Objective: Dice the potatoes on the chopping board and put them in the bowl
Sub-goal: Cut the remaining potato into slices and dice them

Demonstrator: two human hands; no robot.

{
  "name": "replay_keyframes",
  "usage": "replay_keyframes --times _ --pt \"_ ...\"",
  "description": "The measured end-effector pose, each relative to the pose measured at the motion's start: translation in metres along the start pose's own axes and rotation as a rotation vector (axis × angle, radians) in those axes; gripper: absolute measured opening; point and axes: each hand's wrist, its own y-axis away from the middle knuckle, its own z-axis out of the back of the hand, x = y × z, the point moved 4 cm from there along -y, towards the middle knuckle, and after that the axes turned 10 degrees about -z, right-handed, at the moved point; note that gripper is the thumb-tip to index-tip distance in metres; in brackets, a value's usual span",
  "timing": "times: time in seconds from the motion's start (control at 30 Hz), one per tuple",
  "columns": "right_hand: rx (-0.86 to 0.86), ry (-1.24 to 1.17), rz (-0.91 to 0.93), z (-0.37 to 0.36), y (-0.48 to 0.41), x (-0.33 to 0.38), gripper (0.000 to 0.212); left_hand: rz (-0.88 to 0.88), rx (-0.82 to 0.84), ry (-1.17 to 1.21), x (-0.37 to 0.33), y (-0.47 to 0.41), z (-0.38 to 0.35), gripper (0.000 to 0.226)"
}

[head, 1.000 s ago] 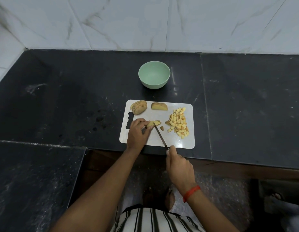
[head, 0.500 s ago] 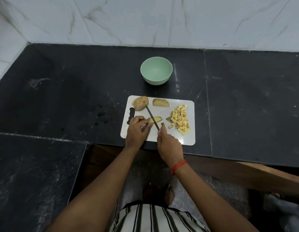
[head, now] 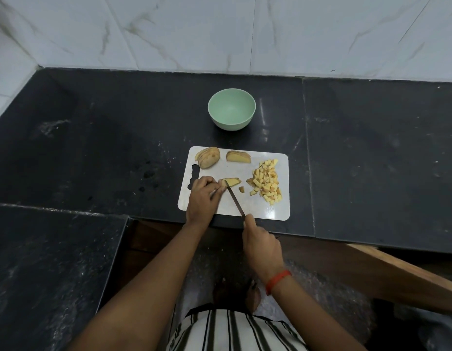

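Potato wedge (head: 232, 182) lies on the chopping board (head: 255, 211), its end pinched by the left grip (head: 203, 198); the right grip (head: 261, 245) clasps a knife (head: 235, 198) whose tip meets it, diced pieces (head: 266, 182) heaped just beside.

White marble-look wall tiles (head: 169, 31) at back, grey veins, one vertical grout line right of centre. Second tiled wall (head: 7, 82) meeting it at the left corner. Below, black stone counter (head: 93, 138), matte, dusted with whitish specks and smudges; a few dark wet spots (head: 149, 173) left of centre; seam (head: 304, 148) running front to back on the right. Separate black slab (head: 42, 269) at near left. Speckled grey floor (head: 313, 297) beneath. Brown wooden plank (head: 402, 277) angled at lower right. Soft, even light, faint glare (head: 263, 117) on the stone.
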Motion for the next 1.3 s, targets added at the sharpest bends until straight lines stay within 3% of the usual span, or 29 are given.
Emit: replay_keyframes --times 0.27,0.73,0.9,1.0,1.2,1.3 --pt "-0.117 -0.204 0.036 0.018 0.006 0.003 0.014 0.042 -0.055 0.014 0.002 0.005 0.004 0.026" --pt "-0.092 -0.093 0.116 0.004 -0.029 0.030 0.010 -0.008 -0.037 0.014 -0.002 0.003 0.007 0.016" --pt "-0.151 0.098 0.089 0.006 -0.034 0.042 0.035 -0.014 0.010 0.033 0.001 0.001 0.006 0.019" --pt "-0.009 0.155 0.101 0.002 -0.022 0.034 0.026 0.001 0.003 0.028 0.002 0.001 0.006 0.019" --pt "-0.015 -0.175 0.027 0.013 0.013 -0.012 0.015 0.078 0.047 0.063 0.001 -0.007 0.007 0.019" --pt "-0.170 -0.363 0.102 0.033 0.001 -0.024 0.018 0.090 0.278 -0.023 -0.012 -0.022 0.004 0.055"
